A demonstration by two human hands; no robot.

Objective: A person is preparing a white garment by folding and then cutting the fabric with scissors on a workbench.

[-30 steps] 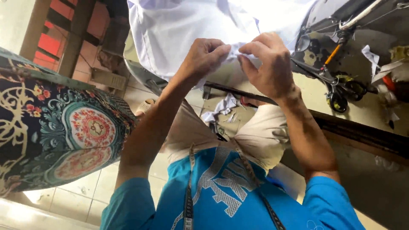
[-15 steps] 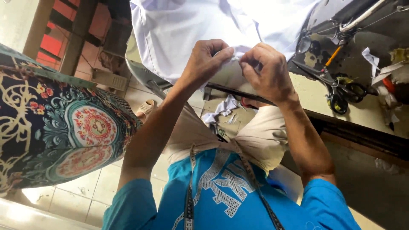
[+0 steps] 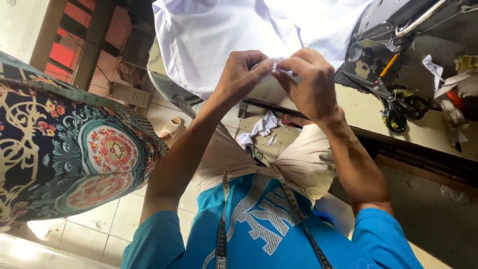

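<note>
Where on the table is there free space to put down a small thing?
The pale table top is bare between the right hand and the black scissors. Beyond the scissors, cloth scraps crowd it. The white fabric covers the far part.

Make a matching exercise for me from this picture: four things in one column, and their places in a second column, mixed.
Things:
1. white cloth
2. scissors
3. measuring tape
4. patterned fabric

Places:
A. draped over the blue shirt
B. far left of the view
C. pinched between left hand and right hand
D. lying on the table, at the right

Pairs: 1-C, 2-D, 3-A, 4-B
</note>
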